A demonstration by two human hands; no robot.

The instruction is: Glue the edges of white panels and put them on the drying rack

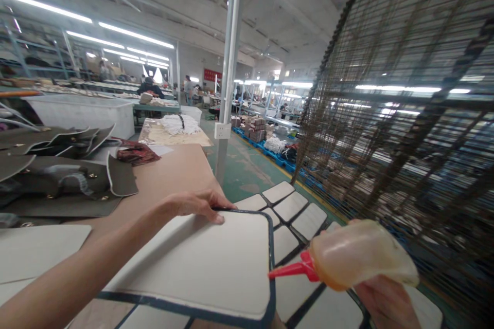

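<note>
My left hand [204, 204] grips the far edge of a white panel [208, 262] with a dark blue border, thumb on top and fingers at the rim. My right hand [386, 298] is wrapped round a translucent squeeze bottle [358, 254] holding amber liquid. The bottle lies nearly level, and its red nozzle [291, 270] points left, its tip at the panel's right border. Behind and below the panel, several smaller white pieces [291, 206] with dark edges lie in rows.
Dark olive pieces [77, 180] with white edges lie on the brown table [181, 169] at left. A metal post [227, 72] with a socket stands beyond it. A wire rack [401, 103] rises at right. People sit and stand far back.
</note>
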